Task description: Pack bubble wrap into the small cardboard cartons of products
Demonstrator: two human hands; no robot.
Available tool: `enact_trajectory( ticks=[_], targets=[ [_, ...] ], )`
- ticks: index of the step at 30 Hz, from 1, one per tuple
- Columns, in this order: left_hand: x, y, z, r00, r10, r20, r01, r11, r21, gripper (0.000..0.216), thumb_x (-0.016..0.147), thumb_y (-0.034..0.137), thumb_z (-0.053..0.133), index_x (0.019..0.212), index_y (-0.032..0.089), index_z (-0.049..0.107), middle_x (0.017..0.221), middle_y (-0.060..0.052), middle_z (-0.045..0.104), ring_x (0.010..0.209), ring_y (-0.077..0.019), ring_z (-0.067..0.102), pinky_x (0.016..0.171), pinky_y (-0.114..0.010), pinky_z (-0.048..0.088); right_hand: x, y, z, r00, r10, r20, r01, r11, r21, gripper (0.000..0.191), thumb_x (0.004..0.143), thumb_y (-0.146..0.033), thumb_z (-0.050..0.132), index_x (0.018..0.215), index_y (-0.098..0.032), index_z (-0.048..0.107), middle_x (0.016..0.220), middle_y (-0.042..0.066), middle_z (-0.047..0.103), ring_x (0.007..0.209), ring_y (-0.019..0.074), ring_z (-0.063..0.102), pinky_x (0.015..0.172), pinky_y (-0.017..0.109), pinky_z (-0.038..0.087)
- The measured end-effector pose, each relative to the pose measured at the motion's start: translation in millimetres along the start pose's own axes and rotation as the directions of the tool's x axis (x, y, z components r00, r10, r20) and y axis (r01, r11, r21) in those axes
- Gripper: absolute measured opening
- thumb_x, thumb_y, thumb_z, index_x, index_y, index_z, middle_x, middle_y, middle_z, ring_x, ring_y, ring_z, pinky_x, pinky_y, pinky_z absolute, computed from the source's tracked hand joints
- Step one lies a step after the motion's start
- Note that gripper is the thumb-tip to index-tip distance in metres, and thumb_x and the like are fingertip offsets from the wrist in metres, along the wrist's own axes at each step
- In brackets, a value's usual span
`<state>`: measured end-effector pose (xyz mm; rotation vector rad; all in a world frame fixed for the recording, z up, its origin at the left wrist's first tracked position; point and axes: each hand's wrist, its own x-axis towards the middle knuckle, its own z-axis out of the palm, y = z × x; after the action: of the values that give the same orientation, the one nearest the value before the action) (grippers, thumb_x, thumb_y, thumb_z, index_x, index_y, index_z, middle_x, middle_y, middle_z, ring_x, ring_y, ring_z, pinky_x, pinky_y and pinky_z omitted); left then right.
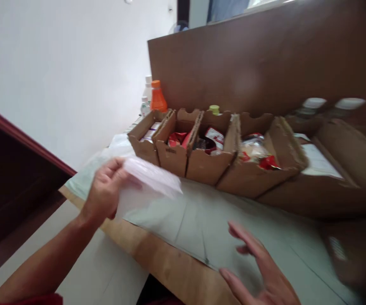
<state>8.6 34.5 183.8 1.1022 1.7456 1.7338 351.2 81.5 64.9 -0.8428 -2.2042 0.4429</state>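
Note:
My left hand [105, 190] is closed on a clear plastic bag [149, 182], held just above the left end of the table. The bag looks empty and is blurred by motion. My right hand [259, 267] hovers open over the pale green table cover [185, 220] near the front edge, fingers stretched out and holding nothing. Both hands are in front of a row of cardboard boxes [208, 163].
Several open cardboard boxes hold red and white snack packets [216, 137]. An orange bottle [157, 97] and white-capped bottles stand behind them against a brown board [265, 55]. The wooden table edge [170, 267] runs diagonally. A white wall is at left.

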Motion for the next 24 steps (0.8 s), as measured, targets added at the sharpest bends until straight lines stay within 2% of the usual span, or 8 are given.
enact_trajectory(
  ticks=[3,7,10,12,15,17,21,24],
  targets=[
    [-48.9,-8.6,54.7,0.878,-0.206,0.432,0.240,0.971,-0.023,0.028,0.086,0.044,0.074,0.081,0.018,0.064,0.067,0.001,0.064,0.058,-0.0135,0.063,0.056,-0.024,0.052,15.6,-33.5,-6.8,0.999,-0.039,-0.024,0.041,0.996,0.075,0.079,0.095,-0.039,0.065,0.163,-0.025,0.027,0.147,0.015,0.059,0.124,0.0283,0.066,0.100,0.044,0.059],
    [-94.5,-31.9,107.0,0.580,-0.302,0.757,0.407,0.912,0.052,0.036,0.081,0.050,0.077,0.090,0.017,0.063,0.077,0.000,0.065,0.069,-0.0132,0.059,0.063,-0.023,0.047,0.6,-39.5,-14.7,0.965,0.193,-0.178,-0.161,0.970,0.182,0.049,0.093,-0.027,0.068,0.140,-0.029,0.058,0.114,0.004,0.077,0.094,0.0178,0.075,0.081,0.026,0.062],
    [-110.5,-48.4,120.9,0.348,-0.325,0.879,0.436,0.886,0.156,0.043,0.074,0.052,0.080,0.093,0.017,0.065,0.086,-0.002,0.067,0.078,-0.0176,0.060,0.069,-0.026,0.047,-25.0,-24.7,-34.2,0.771,0.545,-0.331,-0.447,0.832,0.330,0.029,0.090,-0.031,0.071,0.118,-0.024,0.070,0.097,0.002,0.078,0.076,0.0153,0.073,0.068,0.022,0.061],
    [-108.6,-58.8,123.6,0.273,-0.382,0.883,0.432,0.869,0.242,0.043,0.075,0.057,0.076,0.086,0.017,0.064,0.078,-0.001,0.064,0.074,-0.0171,0.058,0.066,-0.026,0.045,-42.5,-13.0,-46.8,0.636,0.685,-0.355,-0.539,0.723,0.432,0.029,0.089,-0.038,0.071,0.111,-0.020,0.071,0.089,0.003,0.077,0.071,0.0162,0.072,0.066,0.025,0.061],
    [-90.1,-79.0,130.6,0.316,-0.411,0.855,0.333,0.892,0.306,0.041,0.079,0.058,0.070,0.081,0.018,0.062,0.070,0.002,0.060,0.066,-0.0150,0.055,0.061,-0.024,0.041,-67.2,8.2,-54.5,0.556,0.772,-0.309,-0.619,0.632,0.466,0.033,0.089,-0.045,0.070,0.107,-0.018,0.070,0.089,0.006,0.077,0.075,0.0194,0.073,0.069,0.028,0.061],
    [-75.0,-94.3,138.4,0.390,-0.359,0.848,0.174,0.933,0.315,0.036,0.081,0.055,0.066,0.087,0.019,0.065,0.072,0.001,0.063,0.065,-0.0162,0.058,0.059,-0.025,0.043,-82.9,26.1,-55.6,0.602,0.755,-0.259,-0.674,0.655,0.343,0.036,0.090,-0.043,0.067,0.116,-0.018,0.068,0.100,0.008,0.077,0.088,0.0230,0.074,0.079,0.034,0.061],
    [-59.8,-108.2,143.1,0.712,-0.016,0.702,-0.413,0.799,0.437,0.045,0.085,0.044,0.062,0.127,0.026,0.063,0.098,-0.006,0.074,0.075,-0.0239,0.068,0.068,-0.035,0.054,-108.2,57.0,-68.9,0.756,0.551,-0.355,-0.628,0.763,-0.154,0.050,0.091,-0.041,0.066,0.135,-0.018,0.059,0.138,0.018,0.064,0.127,0.0338,0.061,0.105,0.055,0.049],
    [-70.6,-95.5,140.5,0.691,0.382,0.614,-0.703,0.554,0.446,0.057,0.094,0.038,0.059,0.149,0.030,0.046,0.123,-0.012,0.070,0.104,-0.0312,0.069,0.088,-0.046,0.057,-104.9,59.1,-80.6,0.813,0.387,-0.435,-0.547,0.762,-0.347,0.043,0.099,-0.039,0.057,0.137,-0.017,0.057,0.147,0.020,0.055,0.134,0.0343,0.055,0.109,0.058,0.044]
  ],
)
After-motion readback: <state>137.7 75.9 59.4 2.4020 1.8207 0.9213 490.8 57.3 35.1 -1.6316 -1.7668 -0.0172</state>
